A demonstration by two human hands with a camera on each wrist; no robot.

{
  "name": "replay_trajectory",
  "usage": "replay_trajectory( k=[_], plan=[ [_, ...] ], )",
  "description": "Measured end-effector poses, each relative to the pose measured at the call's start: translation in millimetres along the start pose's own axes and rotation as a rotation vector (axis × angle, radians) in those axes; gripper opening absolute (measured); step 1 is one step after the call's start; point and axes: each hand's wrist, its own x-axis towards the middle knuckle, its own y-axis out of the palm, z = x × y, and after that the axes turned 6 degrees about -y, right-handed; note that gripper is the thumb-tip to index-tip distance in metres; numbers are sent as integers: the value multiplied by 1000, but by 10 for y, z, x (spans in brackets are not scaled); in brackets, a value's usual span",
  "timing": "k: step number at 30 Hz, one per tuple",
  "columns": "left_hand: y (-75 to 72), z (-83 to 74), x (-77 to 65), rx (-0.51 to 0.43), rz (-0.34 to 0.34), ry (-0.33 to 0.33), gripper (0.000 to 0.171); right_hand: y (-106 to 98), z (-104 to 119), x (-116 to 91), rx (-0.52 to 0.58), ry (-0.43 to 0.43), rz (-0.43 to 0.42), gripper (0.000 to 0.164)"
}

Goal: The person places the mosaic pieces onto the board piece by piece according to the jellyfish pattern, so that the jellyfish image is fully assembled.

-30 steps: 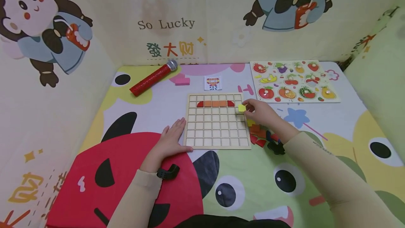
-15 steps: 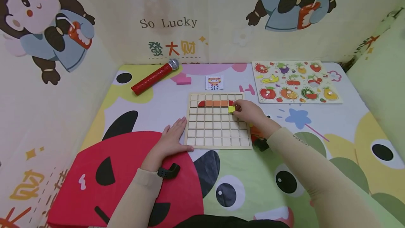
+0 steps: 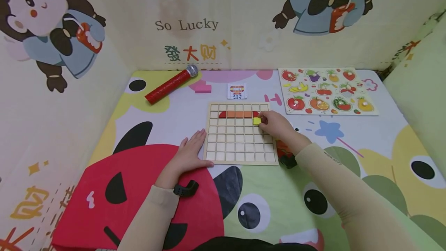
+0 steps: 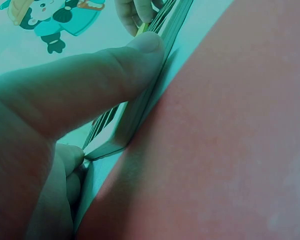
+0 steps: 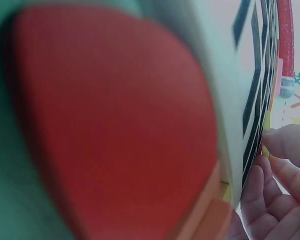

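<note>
A wooden grid board (image 3: pixel 230 146) lies on the table, with a row of tiles near its top: orange squares (image 3: pixel 239 114) between two red rounded pieces (image 3: pixel 222 114). My right hand (image 3: pixel 277 125) pinches a yellow square tile (image 3: pixel 257 121) by its right side, over the cell just below the right red piece. In the right wrist view the thumb and fingers (image 5: pixel 285 142) meet at that tile. My left hand (image 3: pixel 189 150) rests at the board's left edge, fingers spread, and the left wrist view shows its thumb (image 4: pixel 145 47) along the board's front edge.
Loose tiles (image 3: pixel 283 150) lie right of the board, partly under the right forearm; a red one (image 5: pixel 120 120) looms in the right wrist view. Behind the board are a pattern card (image 3: pixel 237 91), pink blocks (image 3: pixel 203 88), a red microphone (image 3: pixel 170 85) and a fruit puzzle board (image 3: pixel 327 91).
My right hand has carried the yellow tile left from the board's right edge to the cell under the red piece. It has barely shifted in the last half second. My left hand stays put.
</note>
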Motion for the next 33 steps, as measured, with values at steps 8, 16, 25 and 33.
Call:
replay_trajectory(
  k=[8,16,25,33],
  plan=[
    [19,10,6,2,-12,9,109,-2,-10,6,-2,-8,-2,34],
    [17,5,6,5,-11,10,109,2,-17,4,13,-3,2,34],
    [-1,-18,7,-3,4,6,108,-316,-117,-147,45,28,-44,38],
    [4,-6,9,-3,2,-2,109,-528,-361,-342,-6,12,-62,34]
  ],
)
